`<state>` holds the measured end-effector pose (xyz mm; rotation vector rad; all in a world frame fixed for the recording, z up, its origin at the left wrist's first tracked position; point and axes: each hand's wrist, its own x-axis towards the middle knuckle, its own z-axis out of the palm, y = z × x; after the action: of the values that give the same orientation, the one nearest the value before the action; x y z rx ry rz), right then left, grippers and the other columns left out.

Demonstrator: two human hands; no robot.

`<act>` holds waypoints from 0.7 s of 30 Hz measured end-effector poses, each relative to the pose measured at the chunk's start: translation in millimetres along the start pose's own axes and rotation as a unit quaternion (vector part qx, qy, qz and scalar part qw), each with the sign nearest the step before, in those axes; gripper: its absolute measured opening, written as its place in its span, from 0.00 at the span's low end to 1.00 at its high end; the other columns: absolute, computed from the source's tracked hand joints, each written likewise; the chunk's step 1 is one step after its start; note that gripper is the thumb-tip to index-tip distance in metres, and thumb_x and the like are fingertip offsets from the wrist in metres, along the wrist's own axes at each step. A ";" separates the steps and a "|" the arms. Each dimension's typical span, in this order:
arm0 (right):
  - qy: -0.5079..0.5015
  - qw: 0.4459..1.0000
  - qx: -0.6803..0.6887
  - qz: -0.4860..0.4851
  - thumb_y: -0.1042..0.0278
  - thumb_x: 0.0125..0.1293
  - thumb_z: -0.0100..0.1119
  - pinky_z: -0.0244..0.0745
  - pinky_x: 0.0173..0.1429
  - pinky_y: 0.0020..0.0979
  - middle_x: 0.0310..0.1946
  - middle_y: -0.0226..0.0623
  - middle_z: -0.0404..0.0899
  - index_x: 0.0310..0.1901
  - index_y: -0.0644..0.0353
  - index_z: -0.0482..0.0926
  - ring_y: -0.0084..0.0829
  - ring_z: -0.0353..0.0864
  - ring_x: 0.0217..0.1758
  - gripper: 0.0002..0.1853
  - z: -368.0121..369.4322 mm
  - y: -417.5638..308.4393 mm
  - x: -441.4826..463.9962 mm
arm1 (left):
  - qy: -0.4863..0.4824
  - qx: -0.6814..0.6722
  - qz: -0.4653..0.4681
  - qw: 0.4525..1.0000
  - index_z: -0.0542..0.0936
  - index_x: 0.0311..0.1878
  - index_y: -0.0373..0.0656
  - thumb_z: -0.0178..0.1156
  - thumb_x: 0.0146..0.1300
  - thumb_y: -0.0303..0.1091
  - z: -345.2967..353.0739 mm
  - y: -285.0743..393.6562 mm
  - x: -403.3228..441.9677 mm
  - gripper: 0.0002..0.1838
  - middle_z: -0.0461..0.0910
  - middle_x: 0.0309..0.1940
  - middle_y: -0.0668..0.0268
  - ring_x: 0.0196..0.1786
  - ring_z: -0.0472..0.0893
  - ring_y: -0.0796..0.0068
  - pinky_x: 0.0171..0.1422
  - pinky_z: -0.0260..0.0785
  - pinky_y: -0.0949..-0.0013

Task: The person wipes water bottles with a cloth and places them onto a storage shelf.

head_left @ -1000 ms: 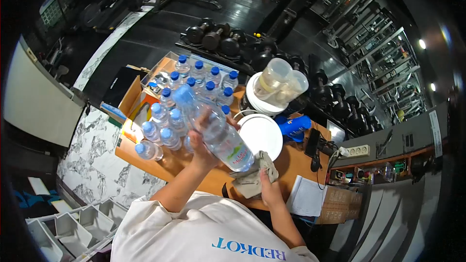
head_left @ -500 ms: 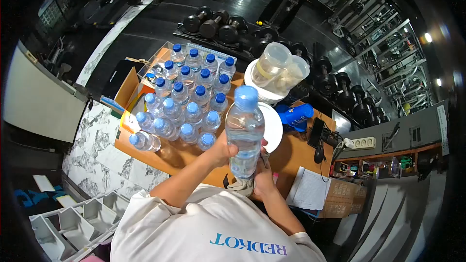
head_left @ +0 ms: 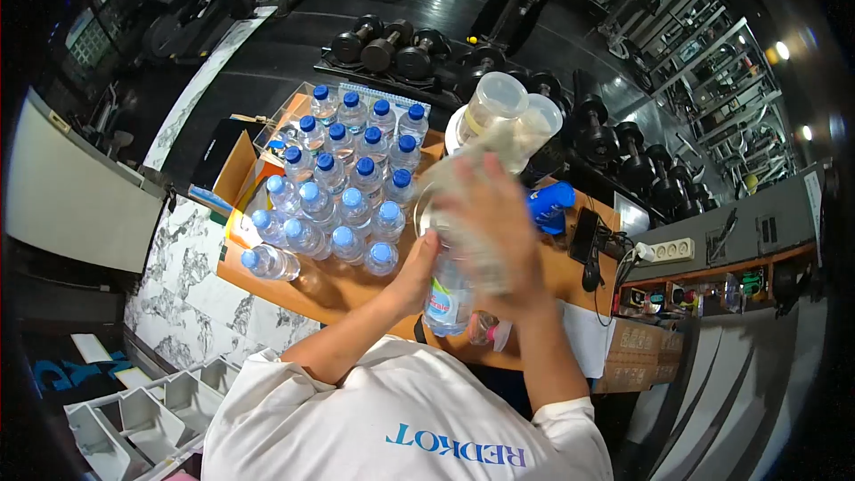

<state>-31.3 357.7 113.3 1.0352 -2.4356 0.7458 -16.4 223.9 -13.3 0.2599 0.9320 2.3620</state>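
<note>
A clear plastic water bottle (head_left: 448, 305) stands upright in front of my chest, its coloured label facing me. My left hand (head_left: 415, 274) is closed around its side, thumb upward. A pale grey cloth (head_left: 472, 245) is in my right hand (head_left: 509, 236), which presses it over the bottle's upper part and right side. Motion blurs both cloth and right fingers, and the bottle's cap is hidden behind them. To the left, several water bottles (head_left: 316, 203) stand in rows on the wooden table (head_left: 343, 298), with dark blue caps at the back and light blue caps nearer me.
Beyond the cloth are clear plastic containers (head_left: 500, 96). On the right lie a blue bottle (head_left: 552, 199), a black phone (head_left: 583, 233), paper sheets (head_left: 583, 334) and a power strip (head_left: 672, 251). Dumbbells (head_left: 424, 55) line the floor behind the table. A white divided tray (head_left: 156, 419) sits lower left.
My right hand has risen from the bottle's base with the cloth and now covers its top and side. The bottle sits slightly lower, its label turned toward me.
</note>
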 end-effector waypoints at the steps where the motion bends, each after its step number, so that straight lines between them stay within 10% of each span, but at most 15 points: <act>1: 0.017 0.999 0.006 0.043 0.65 0.50 0.62 0.48 0.73 0.49 0.66 0.42 0.66 0.50 0.55 0.80 0.44 0.54 0.74 0.22 16.1 -20.1 5.1 | 0.117 -0.014 0.029 0.993 0.67 0.63 0.43 0.47 0.58 0.72 17.0 4.3 -0.6 0.43 0.77 0.50 0.55 0.52 0.79 0.64 0.56 0.73 0.61; 2: 0.019 0.999 0.009 0.043 0.65 0.50 0.62 0.48 0.73 0.49 0.66 0.42 0.66 0.50 0.55 0.80 0.44 0.54 0.74 0.22 23.4 -26.1 -1.2 | 0.234 -0.028 0.060 0.970 0.68 0.63 0.42 0.45 0.60 0.71 25.1 8.3 -2.4 0.43 0.78 0.48 0.53 0.51 0.79 0.63 0.56 0.74 0.65; 6: -0.120 0.993 0.018 0.016 0.65 0.45 0.64 0.47 0.74 0.53 0.62 0.32 0.70 0.44 0.52 0.80 0.38 0.57 0.73 0.20 61.5 -37.8 -46.7 | 0.055 -0.223 -0.028 0.973 0.71 0.60 0.42 0.38 0.59 0.76 -33.4 44.0 -3.4 0.45 0.78 0.49 0.56 0.52 0.79 0.63 0.58 0.73 0.62; 8: -0.134 0.990 0.032 0.005 0.66 0.45 0.63 0.47 0.74 0.51 0.61 0.30 0.72 0.45 0.52 0.80 0.37 0.59 0.72 0.20 63.2 -40.3 -62.0 | 0.250 -0.006 0.084 0.965 0.75 0.52 0.43 0.37 0.52 0.82 -30.1 55.0 5.1 0.49 0.79 0.43 0.58 0.43 0.81 0.64 0.47 0.77 0.61; 11: -0.116 0.972 0.186 0.080 0.61 0.56 0.60 0.61 0.67 0.46 0.56 0.39 0.76 0.43 0.55 0.81 0.41 0.68 0.66 0.14 57.4 -40.2 -89.4 | 0.157 -0.164 0.056 0.972 0.75 0.52 0.45 0.39 0.53 0.81 -40.4 67.2 0.7 0.47 0.79 0.41 0.61 0.41 0.81 0.65 0.47 0.76 0.61; 14: 0.007 0.868 0.392 0.305 0.59 0.67 0.52 0.66 0.64 0.42 0.56 0.40 0.75 0.49 0.56 0.77 0.37 0.72 0.62 0.14 91.8 -24.2 -131.2 | 0.190 -0.083 0.115 0.971 0.73 0.54 0.47 0.41 0.52 0.81 -23.4 90.4 -3.0 0.46 0.79 0.41 0.62 0.42 0.80 0.65 0.50 0.74 0.60; 16: 0.241 0.603 0.538 0.537 0.60 0.71 0.47 0.64 0.66 0.36 0.62 0.39 0.69 0.58 0.59 0.71 0.31 0.71 0.62 0.18 112.9 -23.0 -130.6 | 0.153 -0.041 0.159 0.974 0.72 0.56 0.46 0.41 0.51 0.81 -18.7 93.4 -6.3 0.47 0.78 0.43 0.61 0.46 0.79 0.64 0.54 0.73 0.58; 21: 0.265 0.504 0.681 0.461 0.56 0.71 0.49 0.55 0.72 0.34 0.61 0.39 0.68 0.65 0.60 0.62 0.33 0.64 0.67 0.26 125.0 -32.0 -85.6 | 0.076 -0.023 0.195 0.978 0.61 0.65 0.40 0.66 0.46 0.68 -21.1 68.0 -15.4 0.52 0.70 0.57 0.63 0.59 0.72 0.68 0.61 0.66 0.61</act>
<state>30.6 309.2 -20.0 -0.4912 -1.2148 2.9557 -42.1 163.2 17.5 0.2651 0.9673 2.7929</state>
